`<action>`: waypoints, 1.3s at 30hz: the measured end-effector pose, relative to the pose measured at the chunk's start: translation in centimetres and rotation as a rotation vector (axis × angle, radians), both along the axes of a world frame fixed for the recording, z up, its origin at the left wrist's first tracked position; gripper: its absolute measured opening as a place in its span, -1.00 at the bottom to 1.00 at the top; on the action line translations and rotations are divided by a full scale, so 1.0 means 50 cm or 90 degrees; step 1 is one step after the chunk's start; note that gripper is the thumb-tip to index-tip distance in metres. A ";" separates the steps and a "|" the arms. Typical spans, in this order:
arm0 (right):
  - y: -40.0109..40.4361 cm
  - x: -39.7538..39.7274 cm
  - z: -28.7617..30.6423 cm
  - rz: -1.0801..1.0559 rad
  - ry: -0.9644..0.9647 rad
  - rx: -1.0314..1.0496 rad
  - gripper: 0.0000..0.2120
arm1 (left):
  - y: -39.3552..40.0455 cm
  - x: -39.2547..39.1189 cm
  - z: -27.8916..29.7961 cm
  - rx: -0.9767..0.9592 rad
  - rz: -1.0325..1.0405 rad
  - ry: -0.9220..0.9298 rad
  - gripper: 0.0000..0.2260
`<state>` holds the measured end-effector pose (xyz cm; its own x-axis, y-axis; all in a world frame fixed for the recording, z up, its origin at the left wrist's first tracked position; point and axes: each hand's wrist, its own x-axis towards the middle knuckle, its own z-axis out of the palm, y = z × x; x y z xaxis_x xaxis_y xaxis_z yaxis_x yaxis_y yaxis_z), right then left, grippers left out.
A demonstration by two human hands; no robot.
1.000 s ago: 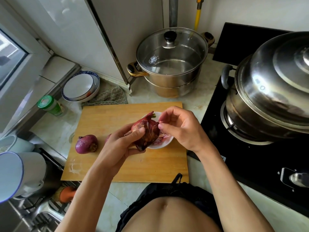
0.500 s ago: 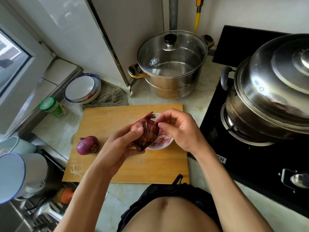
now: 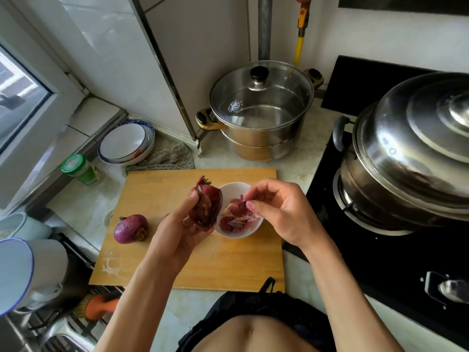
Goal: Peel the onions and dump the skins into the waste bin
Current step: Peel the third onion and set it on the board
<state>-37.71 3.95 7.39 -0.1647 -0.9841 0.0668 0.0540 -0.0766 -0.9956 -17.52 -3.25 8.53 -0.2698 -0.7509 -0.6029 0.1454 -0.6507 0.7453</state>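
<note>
Onion [image 3: 206, 204] in the left hand [image 3: 181, 233], held up above the wooden cutting board [image 3: 157, 196] with fingers and thumb curled round its lower half, its sprouted tip pointing up and away from the person and loose dark-red skin hanging on its side. The right hand [image 3: 278, 212] is just beside it, over a small white bowl [image 3: 250, 231], thumb and forefinger pinching a torn strip of skin [image 3: 234, 207] that dangles into the bowl; more purple and pale skins lie in the bottom. The bowl stands on the board, toward its far right part. A second onion [image 3: 131, 229], purple and unpeeled as far as can be seen, lies on the left part of the board, well apart from the hands. The board sits on a pale marble tabletop [image 3: 78, 199], near its front edge. Along the far edge stands a steel pot with a glass lid [image 3: 262, 107], and in the far left corner a stack of white plates with blue rims [image 3: 127, 142] leans beside a grey knitted cloth [image 3: 167, 157] and a green-capped jar [image 3: 78, 168]. At the right edge a black gas hob [image 3: 380, 250] carries a large steel pot with a domed lid [image 3: 411, 158]. By the left edge a white enamel mug with a blue rim [image 3: 28, 273] lies on its side above a sink rack. No waste bin shows in this view.
</note>
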 end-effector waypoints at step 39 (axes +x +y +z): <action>-0.029 0.055 -0.017 -0.147 0.192 0.105 -0.83 | 0.007 0.010 -0.032 -0.167 -0.124 0.032 -0.50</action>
<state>-34.94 2.51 6.53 -0.3795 -0.9252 -0.0094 -0.2414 0.1088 -0.9643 -17.02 -2.88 6.93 -0.4485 -0.8099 -0.3780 0.0780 -0.4568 0.8861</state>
